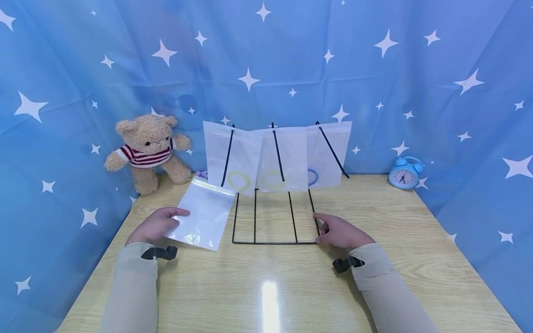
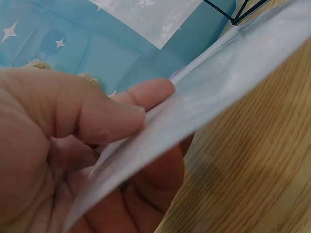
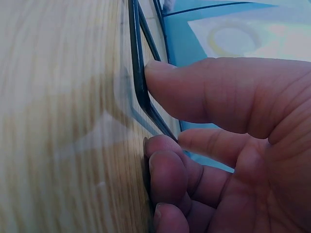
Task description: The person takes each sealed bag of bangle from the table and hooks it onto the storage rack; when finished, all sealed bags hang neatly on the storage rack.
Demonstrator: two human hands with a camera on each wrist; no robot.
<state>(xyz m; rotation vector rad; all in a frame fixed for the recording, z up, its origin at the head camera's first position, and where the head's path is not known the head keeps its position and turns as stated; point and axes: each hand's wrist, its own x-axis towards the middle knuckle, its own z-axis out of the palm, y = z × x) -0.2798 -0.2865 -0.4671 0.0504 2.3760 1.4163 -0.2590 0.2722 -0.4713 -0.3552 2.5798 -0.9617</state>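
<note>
My left hand (image 1: pixel 155 226) pinches a translucent white zip bag (image 1: pixel 206 215) between thumb and fingers. In the left wrist view the thumb lies on one face of the bag (image 2: pixel 228 87), with fingers behind it. At the front right corner of a black wire display rack (image 1: pixel 270 243), my right hand (image 1: pixel 340 230) holds the frame, thumb against the wire (image 3: pixel 139 73). Three similar bags hang on the rack's hooks: a left bag (image 1: pixel 216 155) with a yellow ring, a middle bag (image 1: pixel 294 159) with a pale yellow ring, and a right bag (image 1: pixel 342 143) with a blue ring.
A teddy bear (image 1: pixel 146 138) in a striped shirt sits at the back left. Near the back right edge stands a light blue alarm clock (image 1: pixel 404 176). A small purple item (image 1: pixel 201 174) shows behind the held bag. Blue star-patterned curtain (image 1: pixel 291 55) surrounds the wooden table (image 1: pixel 216 286).
</note>
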